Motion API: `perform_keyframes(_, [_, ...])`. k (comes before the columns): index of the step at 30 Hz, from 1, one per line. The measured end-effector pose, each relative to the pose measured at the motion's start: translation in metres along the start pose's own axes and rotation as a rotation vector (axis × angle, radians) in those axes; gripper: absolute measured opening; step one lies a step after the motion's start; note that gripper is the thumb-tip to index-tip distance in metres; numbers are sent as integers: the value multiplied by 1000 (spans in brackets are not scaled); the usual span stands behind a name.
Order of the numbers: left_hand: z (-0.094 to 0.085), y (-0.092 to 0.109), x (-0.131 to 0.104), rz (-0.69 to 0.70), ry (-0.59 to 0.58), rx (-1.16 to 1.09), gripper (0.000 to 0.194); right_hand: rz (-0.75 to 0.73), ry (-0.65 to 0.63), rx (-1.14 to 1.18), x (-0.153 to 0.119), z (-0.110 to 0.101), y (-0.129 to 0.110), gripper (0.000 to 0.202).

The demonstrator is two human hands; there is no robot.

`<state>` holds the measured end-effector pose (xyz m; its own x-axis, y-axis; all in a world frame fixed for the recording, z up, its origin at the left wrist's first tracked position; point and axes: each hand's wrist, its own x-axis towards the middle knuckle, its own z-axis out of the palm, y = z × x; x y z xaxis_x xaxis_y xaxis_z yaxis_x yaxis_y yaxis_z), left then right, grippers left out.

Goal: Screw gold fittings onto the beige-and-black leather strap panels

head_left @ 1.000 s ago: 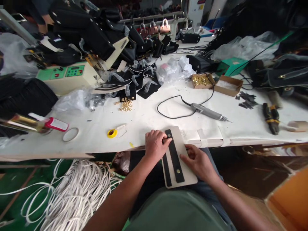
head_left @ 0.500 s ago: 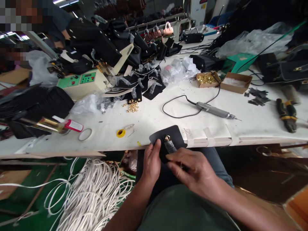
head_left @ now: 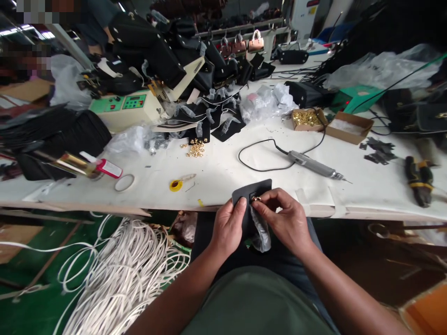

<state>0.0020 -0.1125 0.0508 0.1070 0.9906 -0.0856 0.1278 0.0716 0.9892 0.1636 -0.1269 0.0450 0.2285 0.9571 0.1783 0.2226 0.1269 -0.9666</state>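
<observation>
My left hand (head_left: pixel 228 225) grips the left edge of a black leather piece (head_left: pixel 240 193), thumb on its face, held at the table's front edge. The thumb and forefinger of my right hand (head_left: pixel 288 216) pinch a small gold fitting (head_left: pixel 256 198) on that piece. A clear plastic wrap (head_left: pixel 261 232) hangs below the fitting, between my hands. Behind them on the table lies a grey electric screwdriver (head_left: pixel 312 165) with its cable looped to the left.
Gold fittings (head_left: pixel 195 148) lie loose near a yellow tape roll (head_left: pixel 175 185). Boxes of gold parts (head_left: pixel 307 119) and plastic (head_left: pixel 349 126) stand behind. Pliers (head_left: pixel 419 181) lie right, a green-panelled machine (head_left: pixel 127 109) stands left. White cord (head_left: pixel 129 279) is heaped below.
My right hand has moved up from the plastic wrap to the gold fitting. The leather piece is tilted more upright, and the wrap now hangs down. The view has shifted slightly.
</observation>
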Motion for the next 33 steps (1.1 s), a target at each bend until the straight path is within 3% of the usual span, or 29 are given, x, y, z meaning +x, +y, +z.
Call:
perform_keyframes(3, [2, -2, 2, -7, 0, -41, 41, -10, -21, 16, 1, -2, 0, 19])
perform_keyframes(9, [1, 1, 5, 22, -14, -14, 40, -243, -11, -45, 3, -5, 3, 7])
perform_keyframes(20, [-9, 8, 10, 50, -122, 130, 40, -335, -284, -143, 19, -24, -1, 14])
perform_keyframes(27, [-18, 11, 19, 16, -321, 180, 41, -431, -593, -178, 35, -40, 2, 20])
perform_keyframes(29, [-18, 11, 22, 5, -325, 163, 41, -394, -579, -135, 37, -41, 3, 18])
perform_keyframes(33, [-14, 11, 23, -8, -267, 106, 42, -296, -399, -55, 32, -38, 2, 10])
